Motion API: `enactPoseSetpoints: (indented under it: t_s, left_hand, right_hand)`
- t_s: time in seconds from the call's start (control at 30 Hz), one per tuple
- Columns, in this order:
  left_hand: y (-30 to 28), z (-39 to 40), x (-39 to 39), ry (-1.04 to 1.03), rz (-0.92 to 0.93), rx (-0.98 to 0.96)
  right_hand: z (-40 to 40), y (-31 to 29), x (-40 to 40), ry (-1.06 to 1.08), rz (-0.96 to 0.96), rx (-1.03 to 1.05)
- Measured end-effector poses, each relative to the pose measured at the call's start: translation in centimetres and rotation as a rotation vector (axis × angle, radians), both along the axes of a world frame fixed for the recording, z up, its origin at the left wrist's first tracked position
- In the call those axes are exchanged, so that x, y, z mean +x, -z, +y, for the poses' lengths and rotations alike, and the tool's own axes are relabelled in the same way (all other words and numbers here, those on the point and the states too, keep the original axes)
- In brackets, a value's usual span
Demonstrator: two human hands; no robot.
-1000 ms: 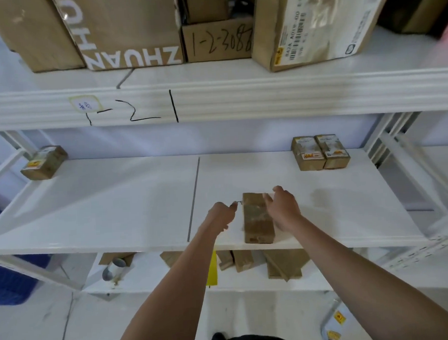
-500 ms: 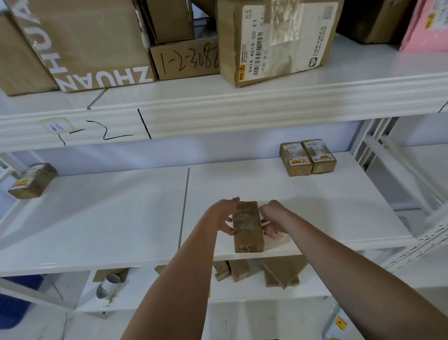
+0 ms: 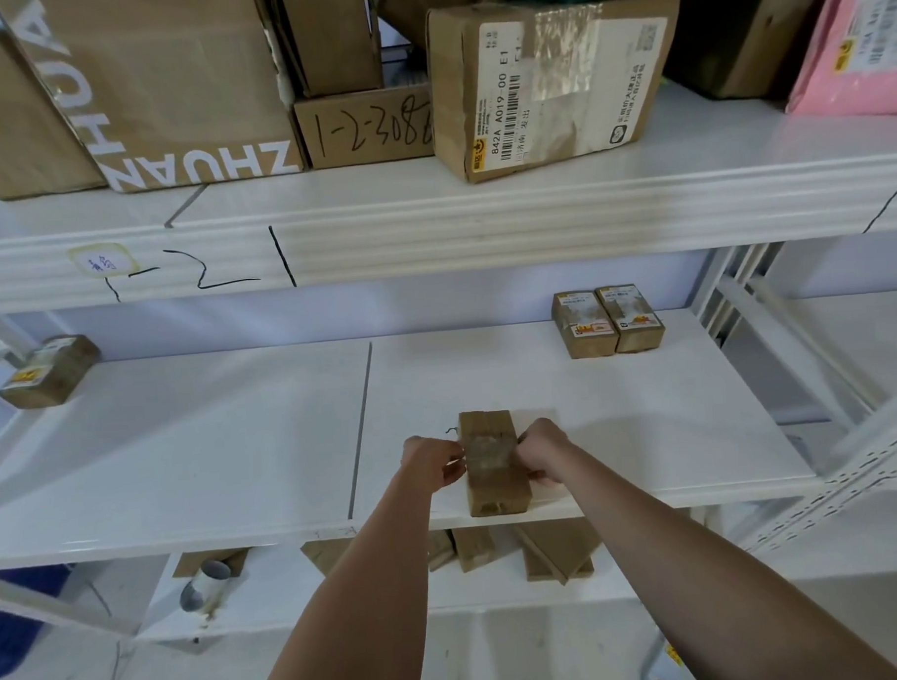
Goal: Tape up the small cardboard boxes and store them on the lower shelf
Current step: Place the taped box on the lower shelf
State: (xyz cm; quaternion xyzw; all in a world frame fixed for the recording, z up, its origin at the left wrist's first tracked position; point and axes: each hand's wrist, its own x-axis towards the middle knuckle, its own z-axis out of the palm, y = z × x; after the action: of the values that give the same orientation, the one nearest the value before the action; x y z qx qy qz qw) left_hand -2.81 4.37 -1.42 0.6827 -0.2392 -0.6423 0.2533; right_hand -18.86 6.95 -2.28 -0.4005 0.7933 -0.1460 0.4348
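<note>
A small brown cardboard box (image 3: 493,461) lies lengthwise at the front edge of the white middle shelf (image 3: 646,434). My left hand (image 3: 431,461) grips its left side with curled fingers. My right hand (image 3: 544,451) grips its right side the same way. A strip of clear tape seems to lie across the box top between my hands. Two small labelled boxes (image 3: 607,320) stand side by side at the back right of the same shelf. One more small box (image 3: 47,370) lies at the far left.
Large cartons (image 3: 168,84) and a labelled parcel (image 3: 543,78) fill the upper shelf; a pink package (image 3: 849,39) sits at its right. On the lower shelf (image 3: 293,593) lie several brown boxes (image 3: 553,551) and a tape core (image 3: 205,581). A white upright (image 3: 852,450) stands on the right.
Both hands have slid from the far end of the box to its middle and curled onto its sides. The camera has tilted up, so the upper shelf shows more.
</note>
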Motion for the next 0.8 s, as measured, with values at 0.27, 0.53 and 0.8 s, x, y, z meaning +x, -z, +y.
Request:
enactPoseSetpoints:
  t_s: [0.27,0.53,0.8]
  left_hand:
    - [0.6,1.7,0.0,-0.130,0.187,0.098]
    - [1.0,2.1,-1.1,-0.210,0.172,0.180]
    - [-0.8,1.0,-1.4,-0.282,0.306,0.105]
  right_hand:
    - [0.0,1.1,-0.2,0.011,0.025,-0.018]
    - [-0.1,1.2,-0.2,0.109,-0.136,-0.028]
    - [0.2,-0.4,-0.2,0.119,-0.132,-0.208]
